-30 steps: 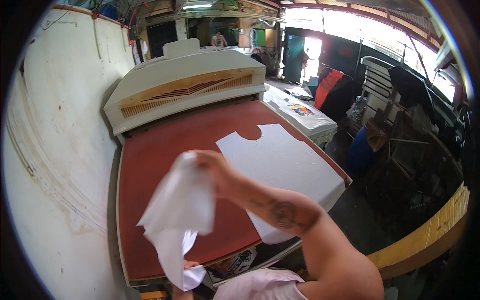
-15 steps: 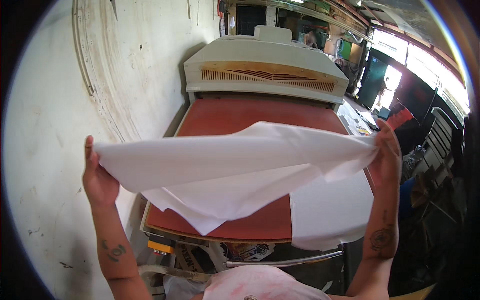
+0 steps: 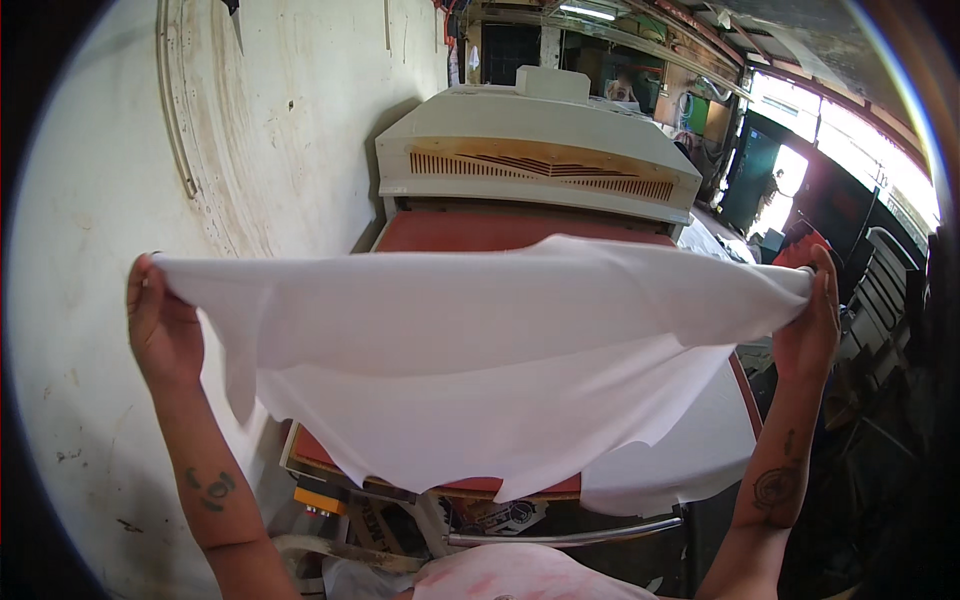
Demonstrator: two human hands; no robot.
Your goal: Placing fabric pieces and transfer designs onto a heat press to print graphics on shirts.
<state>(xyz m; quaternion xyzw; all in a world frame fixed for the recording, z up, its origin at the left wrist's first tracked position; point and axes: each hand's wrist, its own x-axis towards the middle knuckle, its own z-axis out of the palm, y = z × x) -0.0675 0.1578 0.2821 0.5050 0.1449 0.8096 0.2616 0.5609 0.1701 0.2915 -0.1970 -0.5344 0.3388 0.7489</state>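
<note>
Workshop setting: stained pale wall [image 3: 110,200] on the left, dim cluttered shed space to the right. Straight ahead sits a cream heat press housing [image 3: 530,150] with a slotted orange vent across its front, and a red-brown press bed [image 3: 500,232] runs from it toward the person.

White fabric sheet [image 3: 480,370] looks thin, soft and slightly see-through, plain with no print visible. It is stretched wide in the air, top edge nearly taut from side to side with a slight rise in the middle; the lower part sags in loose folds and ends in a ragged, wavy hem. It hides most of the bed. 1 more white piece [image 3: 690,450] lies flat on the bed's right side, partly under the hanging cloth.

Both arms are raised and spread far apart, forearms coming up from the lower edge, tattoos on each. Left hand [image 3: 160,330] is closed, pinching the sheet's left corner at its top. Right hand [image 3: 812,325] is closed too, fingers clamped on the right corner.

Sheet spans between the 2 hands, hanging above the bed and in front of the press, not resting on anything.
</note>
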